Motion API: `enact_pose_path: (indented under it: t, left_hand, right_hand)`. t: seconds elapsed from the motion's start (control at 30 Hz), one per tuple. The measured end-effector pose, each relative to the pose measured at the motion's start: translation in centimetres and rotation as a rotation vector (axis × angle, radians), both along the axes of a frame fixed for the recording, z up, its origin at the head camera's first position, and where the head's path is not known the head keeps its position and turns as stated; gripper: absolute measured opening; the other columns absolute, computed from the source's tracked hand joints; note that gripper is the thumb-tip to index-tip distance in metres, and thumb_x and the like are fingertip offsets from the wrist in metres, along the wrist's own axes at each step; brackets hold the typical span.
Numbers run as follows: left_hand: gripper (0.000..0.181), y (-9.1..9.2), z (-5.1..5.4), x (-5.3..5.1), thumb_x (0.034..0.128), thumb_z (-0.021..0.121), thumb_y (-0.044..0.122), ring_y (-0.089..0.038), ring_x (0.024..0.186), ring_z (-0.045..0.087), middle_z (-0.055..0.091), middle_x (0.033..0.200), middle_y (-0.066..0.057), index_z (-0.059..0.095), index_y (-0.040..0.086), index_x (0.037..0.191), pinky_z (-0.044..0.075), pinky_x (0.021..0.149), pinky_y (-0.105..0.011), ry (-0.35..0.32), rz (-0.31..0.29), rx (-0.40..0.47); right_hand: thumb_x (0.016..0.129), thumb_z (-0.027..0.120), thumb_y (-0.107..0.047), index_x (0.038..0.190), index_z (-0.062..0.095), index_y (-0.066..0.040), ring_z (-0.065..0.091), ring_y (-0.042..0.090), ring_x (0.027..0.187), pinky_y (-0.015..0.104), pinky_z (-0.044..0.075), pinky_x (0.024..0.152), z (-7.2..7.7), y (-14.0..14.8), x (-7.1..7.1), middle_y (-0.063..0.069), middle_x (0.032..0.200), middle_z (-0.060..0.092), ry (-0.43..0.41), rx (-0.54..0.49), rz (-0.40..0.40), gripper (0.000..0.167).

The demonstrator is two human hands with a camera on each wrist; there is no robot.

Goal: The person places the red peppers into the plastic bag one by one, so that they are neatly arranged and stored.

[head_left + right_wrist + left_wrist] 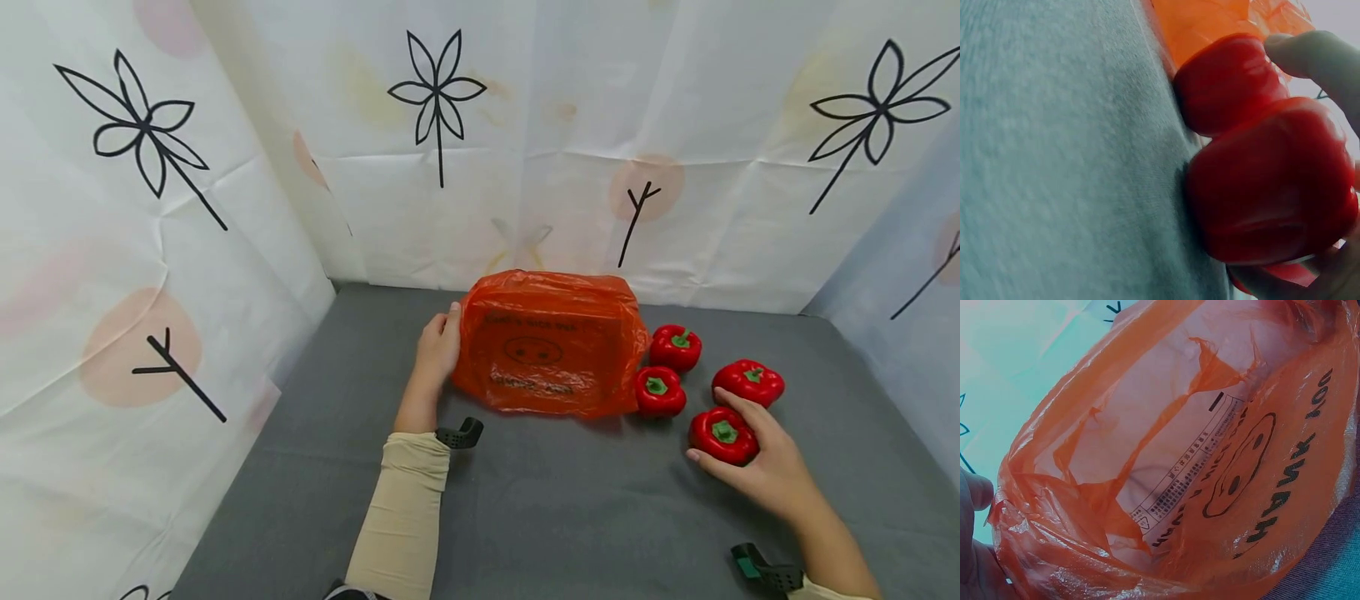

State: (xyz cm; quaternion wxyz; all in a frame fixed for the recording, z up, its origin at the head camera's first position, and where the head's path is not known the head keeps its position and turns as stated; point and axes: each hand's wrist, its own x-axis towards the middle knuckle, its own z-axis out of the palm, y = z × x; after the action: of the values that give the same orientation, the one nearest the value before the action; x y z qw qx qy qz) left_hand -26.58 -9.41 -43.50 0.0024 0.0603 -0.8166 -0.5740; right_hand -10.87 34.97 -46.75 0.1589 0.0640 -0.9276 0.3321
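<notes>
My left hand grips the left edge of an orange plastic bag, its thumb along the rim. The left wrist view looks into the open mouth of the bag, with black print on its side. My right hand curls around a red bell pepper on the table, thumb at the near side and fingers at the far side. Just behind that hand lies another red bell pepper. Two more, a rear bell pepper and a front bell pepper, sit against the bag's right side.
A grey cloth covers the table. White fabric walls with leaf drawings stand at the back and both sides. Each wrist wears a black camera mount, the left mount and the right mount.
</notes>
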Motion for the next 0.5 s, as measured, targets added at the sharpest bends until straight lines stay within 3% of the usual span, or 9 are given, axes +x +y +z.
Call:
enact_pose_path:
  t: [0.2,0.5]
  left_hand:
    - [0.066,0.0,0.0,-0.3,0.1082,0.036,0.067,-0.034,0.114,0.06,0.064,0.125,-0.015,0.063,0.011,0.127,0.048,0.105,-0.056,0.012,0.008,-0.004]
    - [0.057,-0.2,0.0,-0.2,0.1114,0.034,0.059,-0.031,0.106,0.059,0.063,0.117,-0.013,0.064,0.012,0.122,0.05,0.098,-0.052,0.007,0.002,0.006]
  right_hand:
    - [0.072,0.099,-0.021,0.156,0.051,-0.011,0.033,-0.022,0.118,0.0,0.034,0.083,0.0,0.6,0.3,0.02,0.141,0.058,-0.025,0.002,0.013,0.097]
    - [0.077,0.097,-0.026,0.158,0.046,-0.012,0.038,-0.024,0.108,0.011,0.045,0.077,0.3,1.4,0.7,0.022,0.139,0.062,-0.146,0.004,0.022,0.096]
